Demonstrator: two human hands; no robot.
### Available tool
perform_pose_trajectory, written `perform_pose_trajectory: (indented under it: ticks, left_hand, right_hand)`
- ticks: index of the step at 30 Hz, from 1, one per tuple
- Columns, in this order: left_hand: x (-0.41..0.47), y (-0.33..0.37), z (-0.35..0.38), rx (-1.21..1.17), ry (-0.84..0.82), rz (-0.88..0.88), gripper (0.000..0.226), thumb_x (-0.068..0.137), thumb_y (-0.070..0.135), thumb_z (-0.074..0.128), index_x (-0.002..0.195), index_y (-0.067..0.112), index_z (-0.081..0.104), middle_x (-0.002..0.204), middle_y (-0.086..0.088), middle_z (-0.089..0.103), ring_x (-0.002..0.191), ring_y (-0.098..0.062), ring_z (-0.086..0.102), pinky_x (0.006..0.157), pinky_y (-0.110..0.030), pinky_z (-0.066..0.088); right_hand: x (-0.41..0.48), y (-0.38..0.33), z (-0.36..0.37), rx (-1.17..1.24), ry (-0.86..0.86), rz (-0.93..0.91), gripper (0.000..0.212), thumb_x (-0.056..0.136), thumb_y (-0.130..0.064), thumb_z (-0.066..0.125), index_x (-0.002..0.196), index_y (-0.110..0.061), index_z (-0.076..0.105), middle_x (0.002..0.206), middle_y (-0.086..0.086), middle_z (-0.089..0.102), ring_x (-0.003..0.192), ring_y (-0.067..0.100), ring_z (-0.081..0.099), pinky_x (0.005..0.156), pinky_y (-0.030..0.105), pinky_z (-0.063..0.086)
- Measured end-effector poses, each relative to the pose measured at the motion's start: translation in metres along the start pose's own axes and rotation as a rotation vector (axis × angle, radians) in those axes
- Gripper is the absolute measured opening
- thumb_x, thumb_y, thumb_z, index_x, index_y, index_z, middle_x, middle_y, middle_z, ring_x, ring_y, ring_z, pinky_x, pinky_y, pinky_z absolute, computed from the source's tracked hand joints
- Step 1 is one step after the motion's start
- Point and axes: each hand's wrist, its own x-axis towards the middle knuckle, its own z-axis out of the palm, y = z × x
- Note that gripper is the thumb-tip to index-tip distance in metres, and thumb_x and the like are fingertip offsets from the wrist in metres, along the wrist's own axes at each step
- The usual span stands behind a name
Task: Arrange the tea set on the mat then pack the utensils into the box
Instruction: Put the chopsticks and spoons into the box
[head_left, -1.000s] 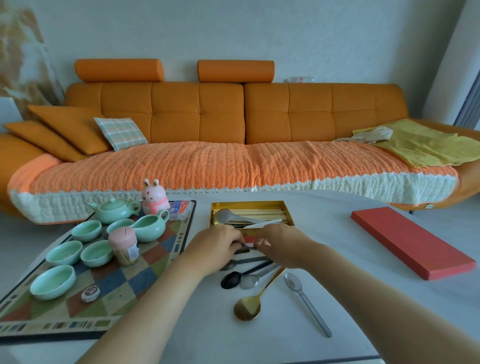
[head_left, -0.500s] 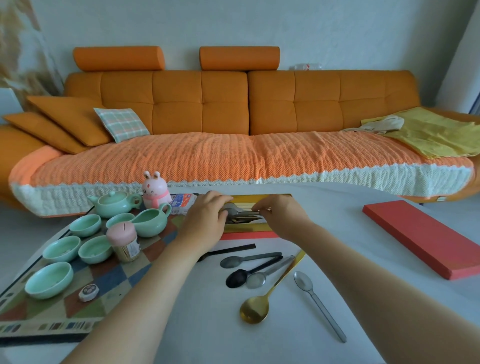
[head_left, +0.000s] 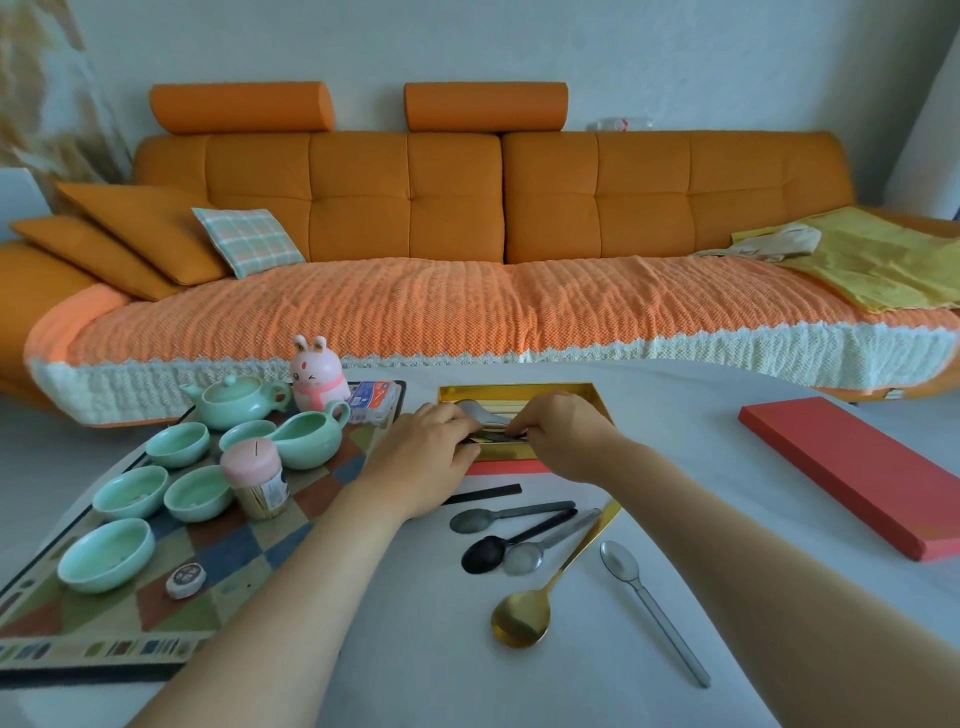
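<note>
Table (head_left: 675, 467): five loose spoons (head_left: 519, 618), five cups (head_left: 106, 555); two hands (head_left: 421, 460) (head_left: 563, 434) hold utensil (head_left: 496, 438) at box (head_left: 519, 388).

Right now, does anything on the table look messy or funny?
Nothing is spilled or broken. Five spoons lie loose on the table at different angles, not yet in the box; the red lid sits far off to the right.

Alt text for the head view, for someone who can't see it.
The left hand and right hand hold utensils at a gold-lined box. Five spoons lie loose nearer the camera; a green tea set sits on the chequered mat.
</note>
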Motion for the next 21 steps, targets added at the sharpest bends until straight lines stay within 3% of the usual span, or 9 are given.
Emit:
perform_pose_trajectory:
  ticks: [3, 7, 10, 12, 14, 17, 21]
  left_hand:
    - [-0.002, 0.004, -0.002, -0.016, 0.017, 0.010, 0.037, 0.100, 0.036, 0.047, 0.133, 0.022, 0.058, 0.130, 0.007, 0.053, 0.121, -0.016, 0.046, 0.100, -0.033, 0.038]
    - [-0.006, 0.013, -0.010, -0.053, 0.093, 0.038, 0.025, 0.097, 0.027, 0.055, 0.119, 0.021, 0.065, 0.118, 0.007, 0.055, 0.112, -0.015, 0.049, 0.087, -0.028, 0.040]
    - [-0.009, 0.025, -0.016, -0.090, 0.099, 0.057, 0.013, 0.095, 0.023, 0.056, 0.104, 0.023, 0.066, 0.104, 0.013, 0.054, 0.094, -0.011, 0.053, 0.065, -0.022, 0.035]
    - [-0.012, 0.035, -0.018, -0.126, 0.034, 0.042, 0.010, 0.094, 0.024, 0.056, 0.097, 0.025, 0.066, 0.094, 0.015, 0.053, 0.083, -0.011, 0.055, 0.058, -0.022, 0.036]
    - [-0.015, 0.041, -0.017, -0.127, -0.077, 0.030, 0.010, 0.092, 0.027, 0.057, 0.095, 0.028, 0.067, 0.091, 0.013, 0.057, 0.084, -0.013, 0.058, 0.064, -0.028, 0.045]
    - [-0.021, 0.044, -0.012, -0.098, -0.223, 0.018, 0.015, 0.089, 0.030, 0.058, 0.101, 0.034, 0.068, 0.099, 0.017, 0.057, 0.090, -0.009, 0.057, 0.070, -0.025, 0.044]
    - [-0.023, 0.045, -0.008, -0.110, -0.282, 0.013, 0.023, 0.089, 0.033, 0.063, 0.111, 0.034, 0.069, 0.100, 0.020, 0.050, 0.090, -0.005, 0.053, 0.072, -0.021, 0.041]
  right_hand:
    - [-0.006, 0.001, -0.003, 0.026, 0.098, -0.066, 0.040, 0.094, -0.006, 0.042, 0.113, -0.021, 0.073, 0.116, -0.002, 0.064, 0.105, 0.017, 0.058, 0.091, 0.035, 0.050]
    - [-0.017, -0.004, -0.012, 0.048, 0.198, -0.174, 0.031, 0.090, -0.006, 0.052, 0.100, -0.022, 0.076, 0.098, -0.009, 0.063, 0.082, 0.010, 0.057, 0.076, 0.029, 0.050]
    - [-0.029, -0.011, -0.015, 0.030, 0.039, -0.151, 0.030, 0.088, -0.016, 0.052, 0.097, -0.032, 0.076, 0.090, -0.020, 0.062, 0.077, 0.007, 0.058, 0.073, 0.030, 0.053]
    - [-0.040, -0.014, -0.015, -0.068, -0.105, -0.137, 0.027, 0.090, -0.025, 0.052, 0.101, -0.037, 0.074, 0.093, -0.020, 0.066, 0.082, 0.007, 0.061, 0.075, 0.031, 0.056]
    - [-0.048, -0.014, -0.013, -0.135, -0.190, -0.125, 0.019, 0.092, -0.033, 0.058, 0.104, -0.036, 0.073, 0.101, -0.018, 0.068, 0.088, 0.004, 0.058, 0.079, 0.028, 0.054]
    - [-0.054, -0.009, -0.008, -0.113, -0.195, -0.065, 0.015, 0.091, -0.034, 0.060, 0.097, -0.035, 0.073, 0.102, -0.013, 0.068, 0.087, 0.008, 0.059, 0.077, 0.033, 0.056]
    - [-0.056, -0.006, -0.006, -0.049, -0.212, -0.038, 0.012, 0.092, -0.032, 0.062, 0.097, -0.033, 0.072, 0.093, -0.018, 0.061, 0.076, -0.001, 0.053, 0.068, 0.021, 0.046]
